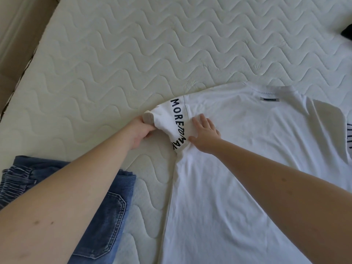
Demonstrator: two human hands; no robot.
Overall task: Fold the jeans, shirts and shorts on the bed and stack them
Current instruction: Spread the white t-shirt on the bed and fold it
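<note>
A white t-shirt lies spread back-up on the quilted mattress, its collar toward the far side. Black lettering runs along its left sleeve. My left hand grips the end of that sleeve, which is lifted and bunched. My right hand lies with fingers spread flat on the shirt near the sleeve seam, pressing the cloth down. Folded blue jeans sit at the near left, partly under my left forearm.
The mattress edge runs along the left, with a beige bed frame beyond it. A dark object shows at the far right edge. The shirt's right sleeve with lettering reaches the right border.
</note>
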